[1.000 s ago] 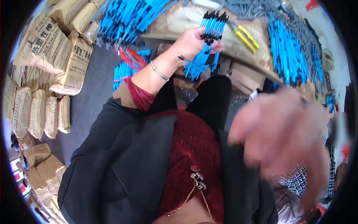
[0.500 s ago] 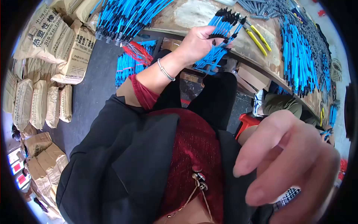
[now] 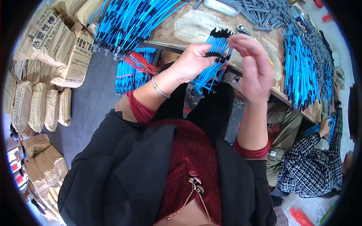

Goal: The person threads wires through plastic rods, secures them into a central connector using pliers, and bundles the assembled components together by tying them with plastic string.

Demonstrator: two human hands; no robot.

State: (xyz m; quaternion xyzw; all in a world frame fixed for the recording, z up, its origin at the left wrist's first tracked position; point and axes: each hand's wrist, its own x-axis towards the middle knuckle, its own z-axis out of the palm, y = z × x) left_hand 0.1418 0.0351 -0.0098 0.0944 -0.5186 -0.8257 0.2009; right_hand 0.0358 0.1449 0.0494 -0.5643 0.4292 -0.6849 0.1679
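Note:
My left hand (image 3: 198, 60), with a silver bangle on its wrist, is wrapped round a bundle of blue strips with black ends (image 3: 217, 49), held upright above my lap beside the bench edge. My right hand (image 3: 256, 67) is raised just right of the bundle's top, its fingers bent; whether anything is between its fingertips cannot be made out. Yellow-handled pliers (image 3: 266, 56) lie on the bench (image 3: 188, 24) behind my right hand, partly hidden by it.
Blue strips are piled at the bench's left (image 3: 132, 22) and right (image 3: 301, 64). Grey plugs (image 3: 264, 13) and a clear container (image 3: 222, 6) lie at the back. A co-worker (image 3: 313, 164) sits at the right. Paper sacks (image 3: 41, 37) stand at the left.
My right hand has moved from close to the camera up and away to the bundle. My left hand and the bundle have shifted slightly. The co-worker at the right is now largely in view.

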